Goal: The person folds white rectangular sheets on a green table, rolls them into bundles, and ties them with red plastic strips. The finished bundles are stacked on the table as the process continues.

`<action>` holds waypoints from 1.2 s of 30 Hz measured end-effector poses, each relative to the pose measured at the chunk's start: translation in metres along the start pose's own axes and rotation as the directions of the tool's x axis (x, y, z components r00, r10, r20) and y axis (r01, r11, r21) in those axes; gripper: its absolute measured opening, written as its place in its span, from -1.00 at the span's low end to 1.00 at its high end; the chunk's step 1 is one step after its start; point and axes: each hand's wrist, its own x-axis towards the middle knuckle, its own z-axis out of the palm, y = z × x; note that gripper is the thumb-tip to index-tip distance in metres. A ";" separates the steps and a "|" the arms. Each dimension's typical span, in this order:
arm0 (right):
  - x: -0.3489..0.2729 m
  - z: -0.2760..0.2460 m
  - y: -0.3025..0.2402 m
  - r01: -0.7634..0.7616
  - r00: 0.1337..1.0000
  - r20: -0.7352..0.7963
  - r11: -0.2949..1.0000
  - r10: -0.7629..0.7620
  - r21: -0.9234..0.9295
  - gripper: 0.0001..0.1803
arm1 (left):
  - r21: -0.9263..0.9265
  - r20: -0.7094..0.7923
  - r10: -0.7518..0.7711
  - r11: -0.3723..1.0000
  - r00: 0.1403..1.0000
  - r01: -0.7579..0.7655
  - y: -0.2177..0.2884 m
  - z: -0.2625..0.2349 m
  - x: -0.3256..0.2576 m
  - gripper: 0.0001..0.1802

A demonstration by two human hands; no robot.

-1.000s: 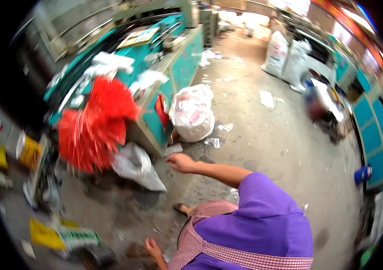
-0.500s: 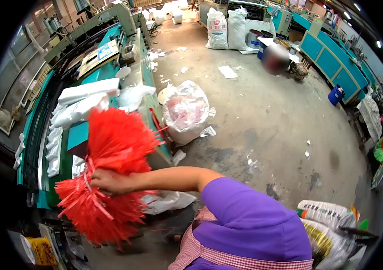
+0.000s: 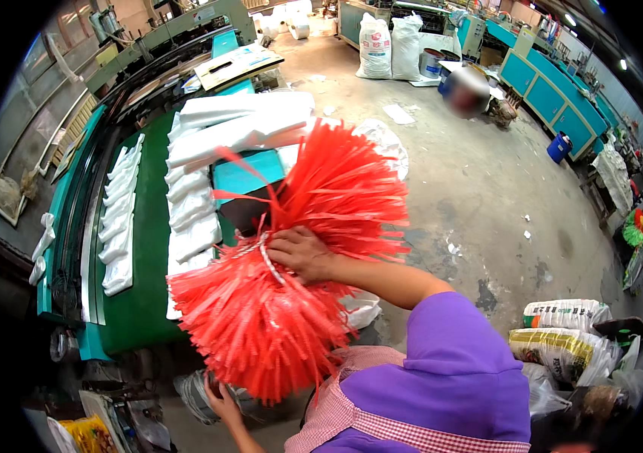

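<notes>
Workshop floor (image 3: 487, 181); red bundle (image 3: 276, 302) hides left hand (image 3: 219, 396).

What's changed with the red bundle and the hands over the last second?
The right hand, open and reaching a second ago, now grips the tied bundle of red plastic strips at its middle, lifted beside the green machine table. The left hand stays low underneath.

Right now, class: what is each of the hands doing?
Right hand: closed around the tied middle of the red strip bundle.
Left hand: low beneath the bundle; grip cannot be told.
</notes>
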 end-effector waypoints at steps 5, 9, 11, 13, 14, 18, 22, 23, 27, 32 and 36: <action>0.004 -0.003 0.009 -0.004 0.999 -0.046 1.000 0.003 -0.027 -0.49 | -0.193 0.174 0.367 0.923 0.914 -0.334 0.073 0.023 0.079 -0.39; 0.004 -0.008 0.012 0.000 1.000 -0.021 0.987 -0.004 -0.162 -0.56 | -0.058 0.542 0.274 0.956 0.795 -0.289 0.052 0.037 0.111 -0.37; 0.005 -0.006 0.014 -0.012 1.000 -0.021 0.973 0.007 -0.230 -0.62 | -0.077 0.665 0.234 0.966 0.710 -0.246 0.041 0.049 0.124 -0.37; 0.009 0.007 0.016 0.023 1.000 0.007 0.973 -0.022 -0.229 -0.63 | -0.081 0.731 0.186 0.979 0.657 -0.187 0.036 0.048 0.129 -0.36; -0.005 0.006 0.014 -0.027 1.000 0.002 0.975 0.028 -0.219 -0.63 | -0.104 0.777 0.186 0.980 0.602 -0.169 0.036 0.058 0.134 -0.36; -0.007 -0.004 -0.002 -0.198 0.980 -0.037 0.956 0.194 -0.215 -0.64 | -0.135 0.791 0.205 0.977 0.576 -0.163 0.025 0.068 0.156 -0.35; -0.003 0.003 -0.002 -0.222 0.975 -0.089 0.926 0.204 -0.307 -0.73 | 0.047 0.789 0.170 0.941 0.590 -0.334 0.040 0.042 0.204 -0.42; -0.002 0.002 -0.004 -0.214 0.977 -0.086 0.917 0.196 -0.335 -0.73 | 0.075 0.780 0.264 0.860 0.567 -0.504 0.049 0.029 0.216 -0.44; -0.024 0.001 0.021 -0.265 0.964 -0.043 0.947 0.262 -0.183 -0.72 | 0.258 0.547 0.396 0.759 0.738 -0.598 -0.011 -0.017 0.266 -0.54; 0.128 -0.015 -0.123 -0.682 0.683 -0.277 0.726 0.676 0.091 -0.54 | 0.438 0.386 0.161 0.834 0.908 -0.335 -0.073 -0.076 0.351 -0.54; 0.219 0.083 -0.181 -0.466 0.833 0.020 0.682 0.553 0.564 -0.60 | 0.543 0.398 0.283 0.694 0.873 -0.473 -0.108 -0.097 0.442 -0.46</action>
